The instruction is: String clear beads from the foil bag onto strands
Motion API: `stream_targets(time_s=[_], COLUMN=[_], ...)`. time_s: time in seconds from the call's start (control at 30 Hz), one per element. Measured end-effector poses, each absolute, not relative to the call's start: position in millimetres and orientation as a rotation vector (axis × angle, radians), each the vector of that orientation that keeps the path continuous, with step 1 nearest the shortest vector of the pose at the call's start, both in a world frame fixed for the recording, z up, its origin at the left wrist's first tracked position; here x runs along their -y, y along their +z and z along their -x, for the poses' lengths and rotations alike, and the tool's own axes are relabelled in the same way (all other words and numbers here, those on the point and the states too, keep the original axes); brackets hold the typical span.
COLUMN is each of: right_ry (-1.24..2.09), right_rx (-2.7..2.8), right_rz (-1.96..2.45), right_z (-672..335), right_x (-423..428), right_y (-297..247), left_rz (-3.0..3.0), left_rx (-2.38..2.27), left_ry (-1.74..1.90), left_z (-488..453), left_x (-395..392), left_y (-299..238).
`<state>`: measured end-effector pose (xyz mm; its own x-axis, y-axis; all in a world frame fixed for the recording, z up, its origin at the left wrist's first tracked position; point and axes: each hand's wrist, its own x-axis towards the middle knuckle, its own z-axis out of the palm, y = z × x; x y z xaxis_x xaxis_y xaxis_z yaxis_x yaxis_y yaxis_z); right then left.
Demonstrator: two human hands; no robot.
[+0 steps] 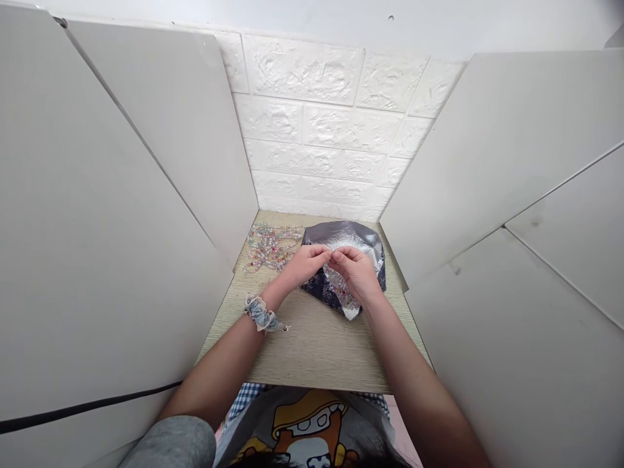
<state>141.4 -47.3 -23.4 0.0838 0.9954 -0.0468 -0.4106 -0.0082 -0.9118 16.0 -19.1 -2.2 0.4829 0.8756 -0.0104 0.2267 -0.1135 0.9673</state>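
Observation:
My left hand (311,262) and my right hand (355,268) meet fingertip to fingertip over a dark patterned bag with a silver lining (341,233). Both are closed in a pinch, and whatever lies between the fingers is too small to make out. Below my right hand, many small multicoloured beads (341,289) lie on the bag's silvery inside. To the left of the bag, strings of coloured beads (273,247) are spread in a heap on the wooden tabletop (322,344). A blue and white scrunchie (262,314) sits around my left wrist.
Pale panels stand close on the left (146,130) and right (487,143) of the tabletop. A white brick-patterned wall (331,130) closes off the back. A black cable (88,407) runs along the lower left.

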Motion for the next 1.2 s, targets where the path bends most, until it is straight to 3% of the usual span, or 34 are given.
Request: stream_targets(time_s=[0.3,0.73,1.07,1.2], right_ry=[1.307,0.607,0.523,0.638], right_rx=[0.894,1.352,1.398,1.761], right_rz=[0.997,1.241,1.192,1.516], right_z=[-143.4,-142.4,-157.5,-173.9], right_x=[47.0,56.1,52.5,56.2], right_y=[-25.6,-17.1,-14.5,-15.4], left_rz=[-1.597,-1.396,-1.490,-1.464], left_rx=[-0.918,-0.881,-0.751,-0.796], left_ry=[0.701,0.633,0.634,0.658], left_z=[-13.8,-16.7,-13.8,-12.3], left_x=[19.1,20.7,21.2,20.5], left_y=[-2.4,-1.9,-1.2,0.0])
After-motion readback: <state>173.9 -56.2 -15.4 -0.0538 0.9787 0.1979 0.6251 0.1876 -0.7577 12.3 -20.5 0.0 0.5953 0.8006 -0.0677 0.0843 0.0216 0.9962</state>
